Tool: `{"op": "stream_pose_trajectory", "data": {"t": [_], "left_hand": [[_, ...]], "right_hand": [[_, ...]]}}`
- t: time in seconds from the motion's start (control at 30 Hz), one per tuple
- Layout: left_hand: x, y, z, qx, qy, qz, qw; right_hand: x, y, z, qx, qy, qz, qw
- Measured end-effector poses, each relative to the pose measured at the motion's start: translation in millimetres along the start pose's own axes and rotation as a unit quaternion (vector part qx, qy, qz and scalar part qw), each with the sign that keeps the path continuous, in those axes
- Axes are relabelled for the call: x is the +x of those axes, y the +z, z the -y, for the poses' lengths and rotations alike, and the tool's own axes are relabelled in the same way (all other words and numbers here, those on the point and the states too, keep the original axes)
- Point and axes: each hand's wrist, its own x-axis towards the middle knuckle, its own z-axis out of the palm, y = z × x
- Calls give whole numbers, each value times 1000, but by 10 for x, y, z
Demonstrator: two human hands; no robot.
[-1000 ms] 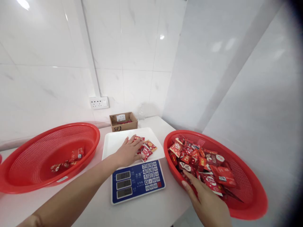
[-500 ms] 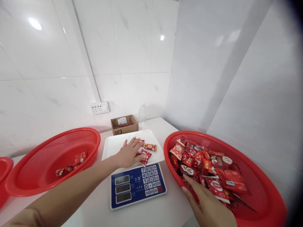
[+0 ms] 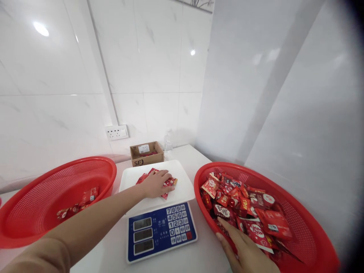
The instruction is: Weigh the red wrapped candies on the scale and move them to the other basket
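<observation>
The left hand [image 3: 157, 184] spreads over packets [image 3: 142, 178] on the tray [image 3: 182, 191]; I cannot tell whether its fingers grip them. Bare tray runs from them to its edge at 3 o'clock. The right hand [image 3: 246, 248] straddles the right basket's [image 3: 301, 220] rim at 8 o'clock, its hold unclear, near more packets [image 3: 244, 204]. From the scale [image 3: 162, 237], that basket lies close at 3, the left basket [image 3: 57, 189] at 9, the box [image 3: 148, 161] at 12; open table [image 3: 209, 235] shows at 4.

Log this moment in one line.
left hand: over red packets on scale tray; right hand: across rim of right basket; box: behind tray
</observation>
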Motion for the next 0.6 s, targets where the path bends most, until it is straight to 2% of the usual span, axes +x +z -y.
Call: {"op": "stream_pose_trajectory", "data": {"t": [0.2, 0.4, 0.6], "left_hand": [[-55, -92, 184, -2, -35, 16, 999], [-118, -48, 208, -1, -42, 63, 997], [-125, -115, 287, -16, -22, 85, 996]], "right_hand": [[-34, 5, 65, -12, 34, -34, 999], [-6, -8, 15, -10, 18, 7, 1000], [-53, 10, 100, -18, 39, -52, 998]]}}
